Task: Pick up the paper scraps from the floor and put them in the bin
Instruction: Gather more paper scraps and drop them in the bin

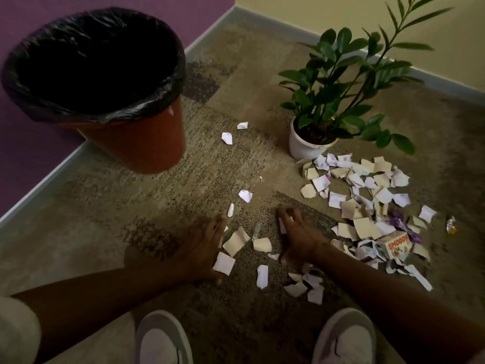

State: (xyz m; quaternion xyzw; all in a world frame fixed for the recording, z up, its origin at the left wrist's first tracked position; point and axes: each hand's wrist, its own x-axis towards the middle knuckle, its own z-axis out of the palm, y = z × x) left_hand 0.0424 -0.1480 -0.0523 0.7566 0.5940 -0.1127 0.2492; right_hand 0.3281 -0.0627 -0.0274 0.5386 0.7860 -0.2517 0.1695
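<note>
1. Bottom of the frame: our two white shoes (343, 337) stand on the patterned carpet (162, 206), both forearms reaching forward over it.

2. Lower centre: our left hand (202, 248) lies flat, fingers straight and spread, its edge against a small scatter of paper scraps (236, 241). Our right hand (296, 235) sits on the other side of that scatter with fingers bent onto the carpet; a white scrap shows under them, though in this dim view we cannot tell whether it is pinched or merely covered.

3. How the scraps should handle, as we judge it: feather-light, thin and floppy, lying flat on rough pile, so single edges are hard to lift. Raking them together between both palms and scooping from underneath looks surer than picking one by one; a loose handful could shed pieces on the way.

4. Right of centre: the big pile (367, 195) of torn white and tan pieces, with a small printed carton (396, 246) in it, next to a white-potted plant (341, 101).

5. Upper left: the bin (136, 135), orange with a black liner, mouth open, well apart from the pile.
</note>
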